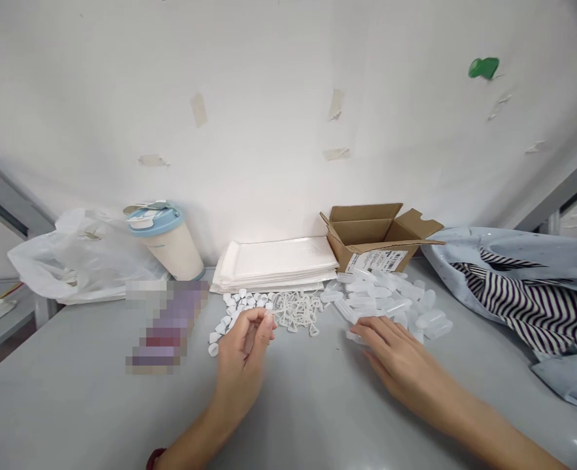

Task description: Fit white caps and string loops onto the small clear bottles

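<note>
- Left hand (239, 365): I read thumb and index finger pinched together on a small pale part (269, 314), raised in front of the two small piles. Its exact form is too small for me to tell.
- Right hand (401, 356): I see the fingers extended and bent slightly down over the near edge of the translucent tubes (367, 301). One tube end shows beneath the fingertips; I cannot tell whether it is gripped.
- Tubes: I locate them in a loose heap on the grey table (308, 411), in front of the open cardboard box (336, 251).
- White caps (242, 301): I find these scattered beyond and beside the left hand.
- Looped white pieces (296, 310): I find these heaped between caps and tubes.
- White envelopes (283, 261): I note a flat stack behind the small piles, next to the box.
- Left side: I have a tumbler (175, 251) with a blue lid beside a plastic bag (87, 254).
- Right side: I have striped fabric (538, 300) lying with light blue cloth (489, 243).
</note>
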`<state>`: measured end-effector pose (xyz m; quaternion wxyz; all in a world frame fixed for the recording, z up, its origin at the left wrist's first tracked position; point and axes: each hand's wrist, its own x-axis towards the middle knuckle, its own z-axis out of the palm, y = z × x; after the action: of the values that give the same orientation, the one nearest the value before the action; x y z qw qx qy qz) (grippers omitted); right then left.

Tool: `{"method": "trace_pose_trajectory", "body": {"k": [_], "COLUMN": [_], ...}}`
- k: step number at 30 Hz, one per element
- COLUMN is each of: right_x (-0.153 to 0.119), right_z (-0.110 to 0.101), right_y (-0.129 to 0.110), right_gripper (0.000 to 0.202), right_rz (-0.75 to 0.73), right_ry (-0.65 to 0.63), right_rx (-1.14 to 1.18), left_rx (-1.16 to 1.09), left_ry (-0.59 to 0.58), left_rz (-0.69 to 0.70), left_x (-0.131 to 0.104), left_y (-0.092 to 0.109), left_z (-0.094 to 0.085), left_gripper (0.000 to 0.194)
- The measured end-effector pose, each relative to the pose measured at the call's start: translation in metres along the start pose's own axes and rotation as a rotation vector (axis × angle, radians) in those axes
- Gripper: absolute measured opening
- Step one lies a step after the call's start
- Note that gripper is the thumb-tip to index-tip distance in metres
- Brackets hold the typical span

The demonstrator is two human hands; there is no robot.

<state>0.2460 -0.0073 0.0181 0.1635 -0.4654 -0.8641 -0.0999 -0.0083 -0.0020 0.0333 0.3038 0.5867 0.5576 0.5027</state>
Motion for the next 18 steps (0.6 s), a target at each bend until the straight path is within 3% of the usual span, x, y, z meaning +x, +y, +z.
{"method": "trace_pose_trajectory", "body": {"k": [3,6,8,13,18], "right_x": [0.001,0.002,0.003,0.003,0.004], "right_z": [-0.002,-0.002,-0.001,0.000,-0.005], "right_y": [-0.001,-0.003,-0.006,-0.019,-0.035], "right_gripper": [0.034,0.031,0.029,0.027,0.028], "right_rz": [-0.013,-0.010,-0.002,-0.005,0.009], "right_ry": [-0.019,-0.042,-0.053,-0.065,-0.055], "right_rx": [-0.001,0.021,0.056,0.156,0.306], "left_rx": [0.057,0.150,0.224,0.346,0.257], "left_ry": [-0.230,-0.489,-0.584,-0.583,-0.509], "left_rz": [0.046,0.195,0.287,0.378,0.336], "left_x": [-0.005,-0.011,-0.014,-0.007,0.001], "left_y": [0.000,-0.003,-0.007,-0.020,-0.020], "left_z": [0.004,0.012,0.019,0.033,0.031], "left_gripper": [0.025,0.022,0.019,0.022,0.022]}}
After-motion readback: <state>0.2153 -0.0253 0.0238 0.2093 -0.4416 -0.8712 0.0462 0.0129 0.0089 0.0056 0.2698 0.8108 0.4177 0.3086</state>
